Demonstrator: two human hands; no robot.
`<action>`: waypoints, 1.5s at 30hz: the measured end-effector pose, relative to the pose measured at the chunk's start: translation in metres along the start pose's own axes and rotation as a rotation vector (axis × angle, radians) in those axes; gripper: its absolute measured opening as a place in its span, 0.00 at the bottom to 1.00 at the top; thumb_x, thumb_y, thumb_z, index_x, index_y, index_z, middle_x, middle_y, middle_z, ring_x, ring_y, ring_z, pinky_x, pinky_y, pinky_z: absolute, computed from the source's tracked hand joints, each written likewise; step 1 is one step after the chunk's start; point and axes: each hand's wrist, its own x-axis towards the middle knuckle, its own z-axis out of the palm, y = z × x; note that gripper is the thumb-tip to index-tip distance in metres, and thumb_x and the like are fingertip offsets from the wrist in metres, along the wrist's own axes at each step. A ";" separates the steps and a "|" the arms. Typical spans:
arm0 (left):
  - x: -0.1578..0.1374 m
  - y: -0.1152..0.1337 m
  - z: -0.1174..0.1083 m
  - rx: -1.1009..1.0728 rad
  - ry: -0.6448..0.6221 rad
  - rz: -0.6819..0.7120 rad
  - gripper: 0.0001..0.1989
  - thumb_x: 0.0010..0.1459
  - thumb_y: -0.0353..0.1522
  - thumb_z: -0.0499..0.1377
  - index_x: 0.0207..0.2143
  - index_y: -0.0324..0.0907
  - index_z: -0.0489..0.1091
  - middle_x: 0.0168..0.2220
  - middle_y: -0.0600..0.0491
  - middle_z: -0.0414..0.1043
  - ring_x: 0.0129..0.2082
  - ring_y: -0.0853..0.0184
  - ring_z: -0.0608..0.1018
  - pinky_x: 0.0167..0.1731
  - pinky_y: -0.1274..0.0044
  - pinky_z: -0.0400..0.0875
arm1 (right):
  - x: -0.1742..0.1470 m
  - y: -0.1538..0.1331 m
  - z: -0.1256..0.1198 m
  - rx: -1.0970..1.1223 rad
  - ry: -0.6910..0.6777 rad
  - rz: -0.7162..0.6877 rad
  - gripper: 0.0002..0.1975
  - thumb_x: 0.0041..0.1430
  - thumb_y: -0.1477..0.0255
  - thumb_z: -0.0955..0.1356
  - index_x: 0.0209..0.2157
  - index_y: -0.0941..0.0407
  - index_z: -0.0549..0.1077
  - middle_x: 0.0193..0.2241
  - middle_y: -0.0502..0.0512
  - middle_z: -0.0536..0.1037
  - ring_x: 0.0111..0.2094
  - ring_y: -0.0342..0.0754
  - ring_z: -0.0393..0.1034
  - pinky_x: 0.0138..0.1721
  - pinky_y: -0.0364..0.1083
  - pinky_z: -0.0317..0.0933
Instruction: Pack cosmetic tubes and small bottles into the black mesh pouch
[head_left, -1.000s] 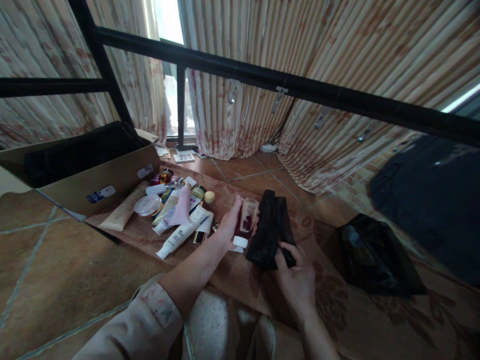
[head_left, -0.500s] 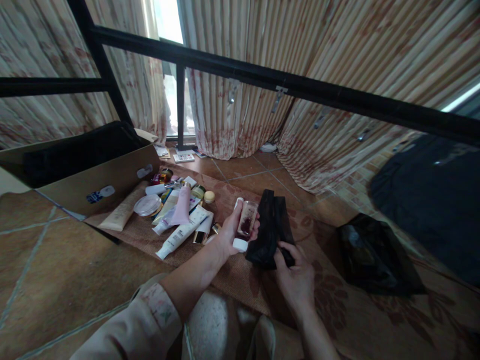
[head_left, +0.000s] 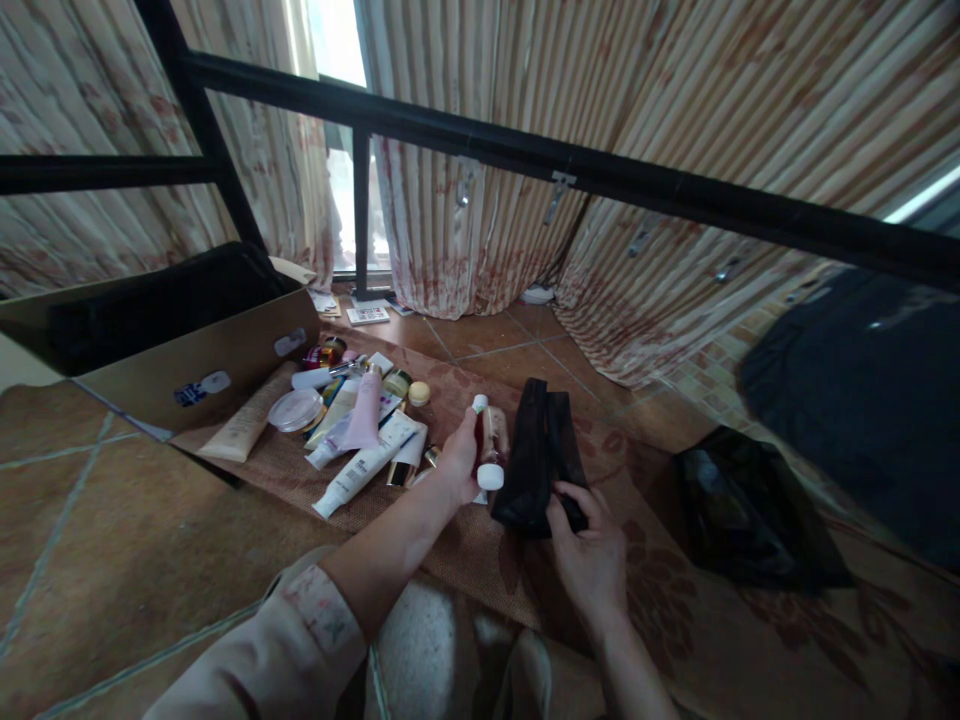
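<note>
My left hand (head_left: 459, 462) is closed round a small clear bottle (head_left: 493, 437) with a white cap towards me. Dark red shows beside its wall. A second white cap (head_left: 480, 402) sticks up at the far side of the same hand; whether it belongs to another bottle is hard to tell. Just to the right lies a black mesh pouch (head_left: 531, 450). The thumb and fingers of my right hand (head_left: 589, 540) pinch its near edge. To the left of my left hand is a pile of cosmetics, with a pink tube (head_left: 365, 410) and a white tube (head_left: 366, 468) on top.
A cardboard box (head_left: 202, 370) holding a black bag (head_left: 172, 300) stands at the left. Another black mesh pouch (head_left: 757, 520) lies at the right on the brown patterned cloth (head_left: 660, 590). A dark metal rail (head_left: 487, 140) crosses in front of the curtains (head_left: 480, 240).
The bottle has turned in my left hand, and its capped end has shifted slightly right and up. My right hand stays on the pouch, almost unmoved.
</note>
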 end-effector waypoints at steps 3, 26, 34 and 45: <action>0.005 0.000 0.000 -0.001 0.070 0.031 0.18 0.61 0.44 0.52 0.32 0.38 0.67 0.19 0.54 0.67 0.16 0.70 0.70 0.16 0.79 0.64 | 0.000 0.001 0.000 -0.013 -0.004 0.000 0.14 0.58 0.61 0.65 0.38 0.55 0.76 0.38 0.56 0.76 0.40 0.51 0.72 0.41 0.47 0.63; 0.015 -0.005 -0.009 0.184 0.046 0.193 0.09 0.42 0.27 0.63 0.29 0.38 0.69 0.21 0.55 0.71 0.20 0.70 0.73 0.22 0.79 0.67 | 0.000 0.000 -0.002 -0.026 -0.002 -0.030 0.14 0.58 0.61 0.65 0.39 0.55 0.76 0.37 0.56 0.76 0.39 0.51 0.72 0.39 0.47 0.63; 0.014 -0.005 -0.008 0.183 0.005 0.236 0.16 0.39 0.33 0.70 0.31 0.38 0.71 0.24 0.55 0.72 0.22 0.71 0.73 0.25 0.79 0.66 | 0.000 0.000 -0.002 -0.025 -0.001 -0.004 0.15 0.57 0.60 0.65 0.39 0.55 0.77 0.39 0.57 0.76 0.38 0.50 0.73 0.38 0.46 0.63; 0.015 -0.004 -0.007 0.265 0.023 0.292 0.18 0.36 0.34 0.71 0.29 0.38 0.69 0.20 0.56 0.69 0.18 0.72 0.70 0.21 0.79 0.64 | 0.000 -0.001 -0.002 -0.024 0.001 -0.027 0.14 0.57 0.61 0.65 0.38 0.55 0.77 0.37 0.57 0.76 0.39 0.51 0.72 0.39 0.47 0.63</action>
